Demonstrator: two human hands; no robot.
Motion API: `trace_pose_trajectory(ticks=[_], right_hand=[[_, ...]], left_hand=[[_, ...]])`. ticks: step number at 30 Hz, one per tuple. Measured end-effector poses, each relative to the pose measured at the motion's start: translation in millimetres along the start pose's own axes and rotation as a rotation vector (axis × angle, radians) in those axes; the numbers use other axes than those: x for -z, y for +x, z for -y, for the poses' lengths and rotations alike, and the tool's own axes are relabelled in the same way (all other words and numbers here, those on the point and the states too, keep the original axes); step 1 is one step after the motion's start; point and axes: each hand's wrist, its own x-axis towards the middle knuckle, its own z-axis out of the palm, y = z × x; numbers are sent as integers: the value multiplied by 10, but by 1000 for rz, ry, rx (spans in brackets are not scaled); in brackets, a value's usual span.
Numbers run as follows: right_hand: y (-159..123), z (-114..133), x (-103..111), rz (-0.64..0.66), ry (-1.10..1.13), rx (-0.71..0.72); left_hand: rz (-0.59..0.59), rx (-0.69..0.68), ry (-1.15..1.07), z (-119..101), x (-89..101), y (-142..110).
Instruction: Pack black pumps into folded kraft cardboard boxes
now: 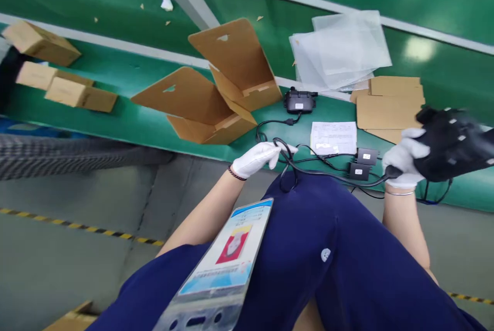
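My left hand (pixel 259 159), in a white glove, pinches a looped black cable (pixel 328 173) just over the bench edge. That cable runs right to a black device (pixel 455 143), blurred at its outer end, which my gloved right hand (pixel 405 158) grips near the cable's entry. Between the hands lie two small black boxes with white labels, the upper labelled box (pixel 367 156) and the lower labelled box (pixel 358 171), with thin leads. A black housing (pixel 300 101) with its own cable rests behind a printed paper sheet (pixel 334 138).
Two open cardboard boxes (pixel 204 109) stand left of the hands. Clear plastic bags (pixel 343 50) and flattened cardboard (pixel 389 107) lie behind. Closed cartons (pixel 67 91) sit far left on the green bench (pixel 135 125). A patterned grey sleeve (pixel 77 156) reaches in from the left.
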Motion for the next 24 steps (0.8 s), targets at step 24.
trace_pose_trajectory(ticks=[24], right_hand=[[-215, -340, 869, 335, 37, -83]], left_hand=[[-141, -160, 697, -875, -665, 195]])
